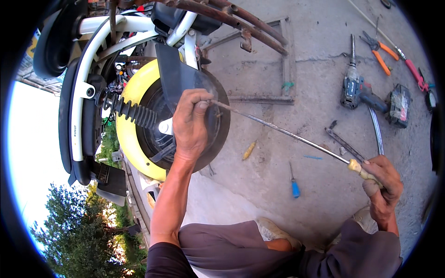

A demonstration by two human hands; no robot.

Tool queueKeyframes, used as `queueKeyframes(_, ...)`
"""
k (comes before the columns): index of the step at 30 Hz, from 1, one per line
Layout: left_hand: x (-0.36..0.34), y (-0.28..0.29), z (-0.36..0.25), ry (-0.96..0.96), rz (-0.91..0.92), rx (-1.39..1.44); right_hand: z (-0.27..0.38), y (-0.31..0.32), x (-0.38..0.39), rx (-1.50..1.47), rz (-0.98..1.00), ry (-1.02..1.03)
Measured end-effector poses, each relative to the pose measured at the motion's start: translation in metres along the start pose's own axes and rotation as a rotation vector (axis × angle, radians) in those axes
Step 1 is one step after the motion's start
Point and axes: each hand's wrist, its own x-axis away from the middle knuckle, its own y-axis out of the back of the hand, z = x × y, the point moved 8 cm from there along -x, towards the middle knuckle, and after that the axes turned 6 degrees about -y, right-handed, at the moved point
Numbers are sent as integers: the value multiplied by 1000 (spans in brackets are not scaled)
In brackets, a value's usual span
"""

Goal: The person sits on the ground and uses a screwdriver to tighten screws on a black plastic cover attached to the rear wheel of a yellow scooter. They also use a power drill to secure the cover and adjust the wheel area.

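My right hand [384, 185] grips the pale yellow handle of a long screwdriver [296, 138]. Its metal shaft slants up and left to my left hand [191, 123], whose curled fingers and thumb close around the tip end. That hand is up against a wheel with a yellow rim [139, 153] and a black tyre [223, 120], just below a dark flat fender piece [171, 74]. What the tip touches is hidden by the fingers. A black shock absorber spring [132, 113] and the white frame [88, 55] of a scooter are left of the wheel.
A cordless impact wrench [354, 90], orange-handled pliers [384, 55], a red-handled air tool [415, 74] and a bent lever [345, 143] lie on the concrete at right. A blue screwdriver [295, 187] and a yellow handle [249, 150] lie nearer. Rusty bars [232, 18] extend overhead.
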Motion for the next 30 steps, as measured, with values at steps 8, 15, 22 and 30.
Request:
queueKeyframes(8, -2, 1, -3, -17, 6, -55, 3, -3, -5, -16, -3, 10)
queueKeyframes(15, -2, 2, -1, -38, 7, -59, 5, -3, -5, -19, -10, 24)
queueKeyframes(22, -2, 4, -5, -41, 9, -79, 5, -2, -5, -2, 5, 34)
queueKeyframes(30, -2, 2, -3, -34, 12, -77, -1, -4, -5, -15, 16, 25)
